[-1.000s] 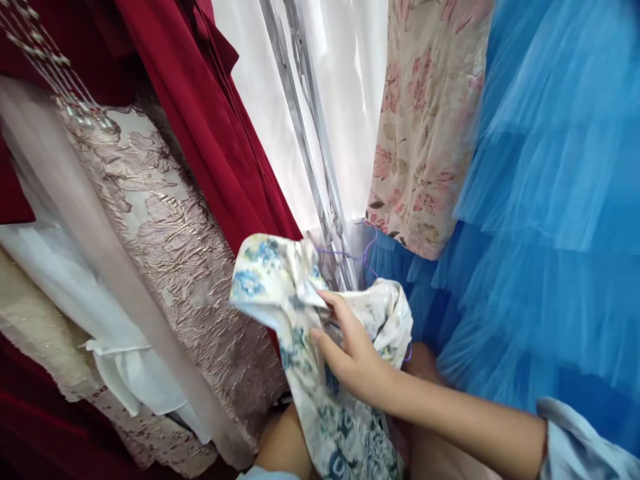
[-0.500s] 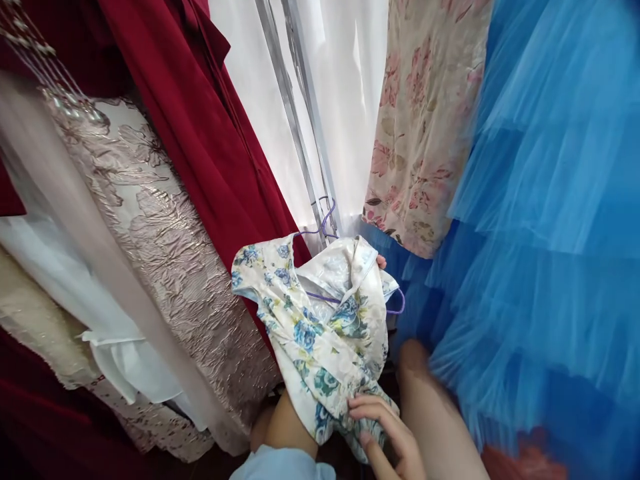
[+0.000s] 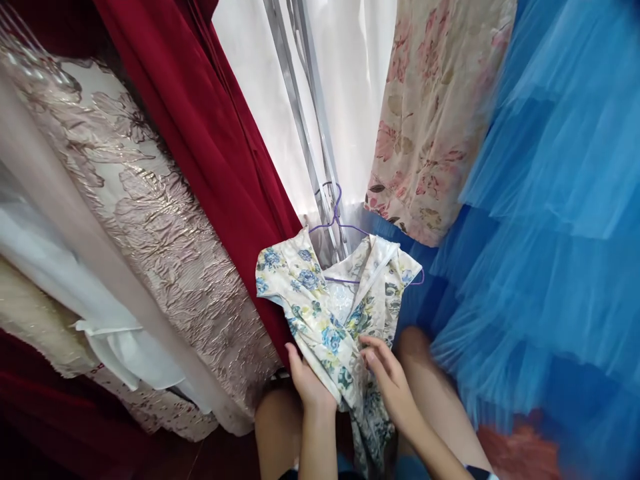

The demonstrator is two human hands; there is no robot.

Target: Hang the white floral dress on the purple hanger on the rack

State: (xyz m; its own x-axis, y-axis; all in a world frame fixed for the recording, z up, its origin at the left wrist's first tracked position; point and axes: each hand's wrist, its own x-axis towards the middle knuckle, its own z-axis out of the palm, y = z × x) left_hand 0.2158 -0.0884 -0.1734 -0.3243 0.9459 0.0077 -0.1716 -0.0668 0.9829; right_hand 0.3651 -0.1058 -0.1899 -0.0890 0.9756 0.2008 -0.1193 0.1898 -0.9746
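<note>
A white dress with blue flowers (image 3: 330,337) hangs by its shoulders on a thin purple wire hanger (image 3: 336,217), its V neckline facing up. Under the bodice's left edge rests my left hand (image 3: 313,387); the thumb points up, apart from the fabric, and the fingers are hidden behind the cloth. My right hand (image 3: 393,383) lies over the front of the bodice, below the neckline, its loosely bent fingertips touching the fabric. The dress's lower part drops in folds between the knees.
Long dark red (image 3: 200,147) and textured pinkish garments (image 3: 165,220) hang at left. Behind the hanger stand grey metal poles (image 3: 305,113) before white cloth (image 3: 245,67). A pink-flowered garment (image 3: 425,133) and layered blue tulle (image 3: 560,220) hang at right.
The dress and hanger have shifted slightly right, and the bodice lies straighter. My left hand now shows at the bodice's left edge, and my right hand has moved up the front.
</note>
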